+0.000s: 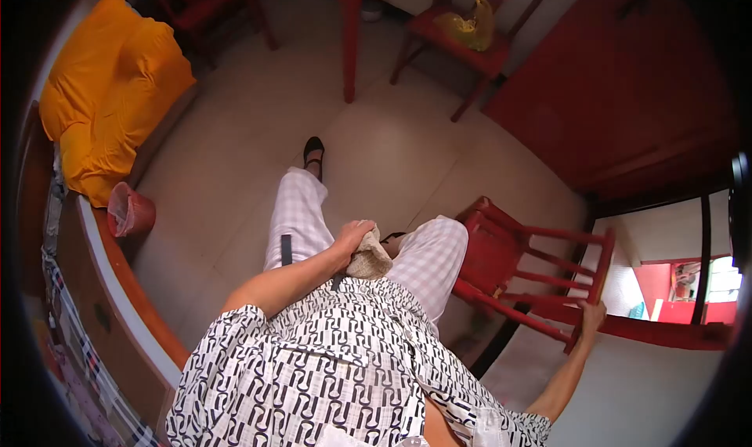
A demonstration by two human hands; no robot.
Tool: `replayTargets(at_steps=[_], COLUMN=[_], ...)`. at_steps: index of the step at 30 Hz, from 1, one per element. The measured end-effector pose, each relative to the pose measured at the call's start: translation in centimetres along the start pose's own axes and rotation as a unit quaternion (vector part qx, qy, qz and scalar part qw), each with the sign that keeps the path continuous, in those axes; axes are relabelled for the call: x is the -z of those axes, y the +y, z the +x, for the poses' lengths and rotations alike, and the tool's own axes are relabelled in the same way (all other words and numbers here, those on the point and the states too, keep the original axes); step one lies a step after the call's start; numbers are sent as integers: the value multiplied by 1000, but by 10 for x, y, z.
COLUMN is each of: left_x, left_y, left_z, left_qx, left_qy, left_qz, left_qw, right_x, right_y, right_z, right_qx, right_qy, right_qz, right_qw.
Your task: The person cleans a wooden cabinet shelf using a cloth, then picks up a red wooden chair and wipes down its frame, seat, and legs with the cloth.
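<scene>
My left hand (356,235) is closed on a crumpled beige cloth (370,259) in front of my lap. Out to the right, my right hand (593,319) grips the top rail of a red wooden chair (489,251). The chair stands beside my leg, its slatted back turned toward the right. Part of the cloth is hidden behind the fingers.
An orange cover (106,94) drapes furniture at the upper left, with a pink bin (131,212) below it. Another red chair (462,39) holds a yellow plastic bag (474,28). A red table leg (349,47) stands nearby. A red door (619,94) is at the upper right.
</scene>
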State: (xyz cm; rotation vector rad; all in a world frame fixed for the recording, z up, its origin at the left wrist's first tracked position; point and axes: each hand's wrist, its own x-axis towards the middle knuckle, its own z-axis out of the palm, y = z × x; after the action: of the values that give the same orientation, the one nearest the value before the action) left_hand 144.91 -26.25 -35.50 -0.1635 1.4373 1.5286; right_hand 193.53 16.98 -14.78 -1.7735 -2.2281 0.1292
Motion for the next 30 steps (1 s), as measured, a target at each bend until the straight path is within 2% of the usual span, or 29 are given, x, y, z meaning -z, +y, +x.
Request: replayTargets(at_steps=[1,2,3,4,5,6,7,9,12,14,16,19,20,23,26,29,30], left_x=[0,1,0,0,2,4,-6,13,27,27,20,10,9,-14,-35,-70,-84], left_y=[7,14,20,24,26,25,15,3,9,34,81,131,141,189,236,258,256], left_z=[0,-7,-12,-15,-19,-21,-16,-2,1,-13,-44,-89,-96,-113,-93,-56,-40], left_qx=[1,9,16,5,-6,-15,-40,-93,-92,-150,-212,-337,-357,-467,-524,-484,-496], left_qy=[2,5,6,18,28,36,31,20,6,-2,-6,-33,-59,-56,-61,-25,-46], left_qz=[-9,-19,-28,-51,-73,-95,-79,-54,-111,-119,-108,-8,12,71,80,294,278], left_qw=[1000,1000,999,999,997,995,996,994,990,982,971,941,932,880,846,824,821], right_x=[4,-5,-15,-23,-42,-38,-36,-31,-42,-45,-47,-60,-65,-71,-69,-61,-61], right_y=[-53,-74,-114,-149,-177,-232,-263,-334,-413,-453,-484,-515,-526,-551,-559,-545,-537], right_z=[6,19,20,31,48,43,53,55,58,41,22,-1,-5,-14,-20,-12,-6], right_qx=[-7,7,72,154,203,260,263,313,445,514,582,652,661,691,713,724,726], right_qy=[-31,-71,-63,-70,-96,-59,-22,-79,-104,-123,-130,-101,-107,-111,-99,-95,-85], right_qz=[29,32,127,91,138,84,-12,13,-54,-79,-95,-95,-94,-96,-84,-74,-55], right_qw=[999,997,987,981,965,960,964,946,888,846,797,745,737,708,689,679,681])
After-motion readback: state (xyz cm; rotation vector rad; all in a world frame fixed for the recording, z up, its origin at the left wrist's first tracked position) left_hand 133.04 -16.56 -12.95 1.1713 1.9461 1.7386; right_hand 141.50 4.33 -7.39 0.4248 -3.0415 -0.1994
